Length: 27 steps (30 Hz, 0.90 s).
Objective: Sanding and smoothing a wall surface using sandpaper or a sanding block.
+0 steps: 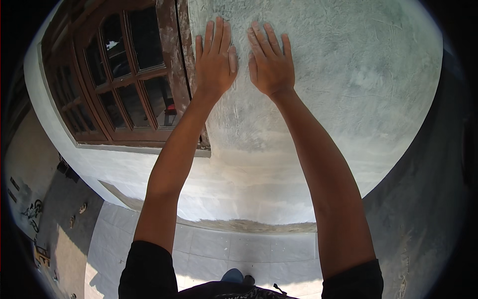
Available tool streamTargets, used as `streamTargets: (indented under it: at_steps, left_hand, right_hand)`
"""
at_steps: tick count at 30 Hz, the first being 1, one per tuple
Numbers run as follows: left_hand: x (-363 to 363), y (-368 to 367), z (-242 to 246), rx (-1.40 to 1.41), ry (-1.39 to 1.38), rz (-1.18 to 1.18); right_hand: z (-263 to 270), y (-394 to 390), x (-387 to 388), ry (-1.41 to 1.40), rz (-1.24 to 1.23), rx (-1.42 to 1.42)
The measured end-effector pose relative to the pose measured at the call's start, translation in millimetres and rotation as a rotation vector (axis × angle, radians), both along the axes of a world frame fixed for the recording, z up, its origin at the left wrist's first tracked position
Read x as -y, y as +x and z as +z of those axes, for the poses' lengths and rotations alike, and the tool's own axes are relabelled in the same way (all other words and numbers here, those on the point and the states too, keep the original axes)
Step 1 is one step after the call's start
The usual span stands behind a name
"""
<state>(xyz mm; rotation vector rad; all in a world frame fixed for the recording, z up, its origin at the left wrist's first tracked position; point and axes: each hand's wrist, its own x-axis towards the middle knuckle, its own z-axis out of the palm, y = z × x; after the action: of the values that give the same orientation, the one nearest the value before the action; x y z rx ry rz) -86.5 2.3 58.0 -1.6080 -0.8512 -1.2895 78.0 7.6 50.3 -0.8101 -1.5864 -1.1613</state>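
Observation:
Both my arms reach up to a rough, whitish plastered wall (336,74). My left hand (215,61) lies palm down on the plaster, close beside the scuffed brown wooden frame (175,48) of a window. A little to the right, my right hand (270,61) rests on the same wall, also palm down. The fingers of both hands are extended and slightly apart, with pale dust on several of them. Neither hand holds anything visible. The thumbs point towards each other with a narrow strip of wall between them.
Left of my hands is a brown wooden window sash (134,80) with glass panes. Below lies a grey tiled floor (213,244), with the tip of a blue shoe (232,276) on it. A bicycle (34,215) stands far left. Another grey wall (418,209) is at the right.

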Motion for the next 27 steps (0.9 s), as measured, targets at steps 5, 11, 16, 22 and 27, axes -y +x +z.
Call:
streamTargets:
  at_steps: [5,11,16,22,27]
  left_hand:
    - [-3.1,5.3,-41.5,0.021,-0.024,0.004]
    - [1.7,1.3,-40.5,-0.015,-0.106,0.084]
    - [-2.0,3.8,-23.9,0.015,-0.003,0.042]
    - [-2.7,6.3,-100.7,0.051,-0.179,0.092]
    - [-2.0,16.8,5.5,0.072,0.069,-0.022]
  right_hand:
    - [-0.2,4.5,-2.2,0.008,0.027,-0.010]
    - [-2.7,0.4,-1.7,0.009,0.007,-0.019]
    - [-1.9,1.7,-1.1,0.005,0.010,-0.010]
    - [-0.5,0.6,-3.1,0.003,0.024,-0.020]
    - [0.2,-2.5,-2.1,0.013,0.018,-0.022]
